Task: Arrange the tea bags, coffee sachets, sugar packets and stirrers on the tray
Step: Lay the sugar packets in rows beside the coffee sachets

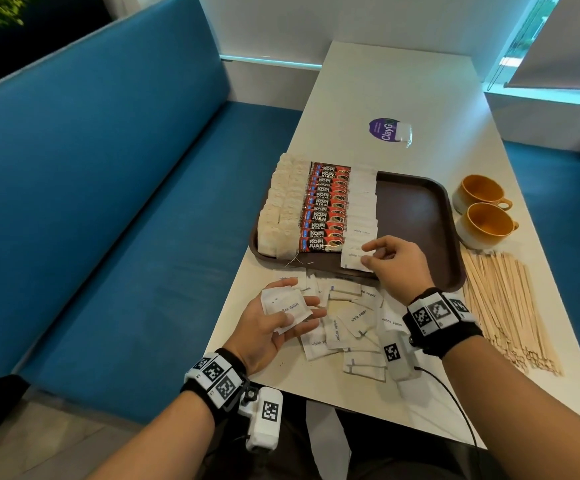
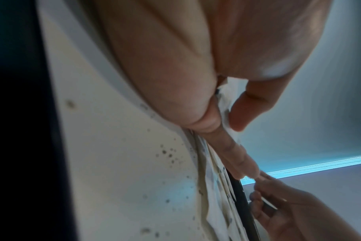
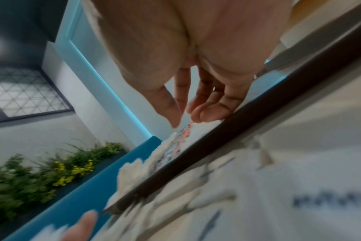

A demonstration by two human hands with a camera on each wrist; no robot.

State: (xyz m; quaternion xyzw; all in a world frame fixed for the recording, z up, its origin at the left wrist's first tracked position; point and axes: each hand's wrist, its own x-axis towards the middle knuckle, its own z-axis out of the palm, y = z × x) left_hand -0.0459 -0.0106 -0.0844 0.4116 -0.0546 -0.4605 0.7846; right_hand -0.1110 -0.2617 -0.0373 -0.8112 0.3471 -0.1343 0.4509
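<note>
A brown tray holds columns of tea bags, red coffee sachets and white sugar packets. My right hand is over the tray's near end, thumb and forefinger pinching a sugar packet at the bottom of the sugar column. My left hand is palm up above the table edge, holding a small stack of sugar packets. Loose sugar packets lie on the table between my hands. Wooden stirrers lie in a pile right of the tray. The right wrist view shows the tray rim below my curled fingers.
Two orange cups stand just right of the tray. A purple round sticker sits further up the white table. A blue bench runs along the left. The tray's right half is bare.
</note>
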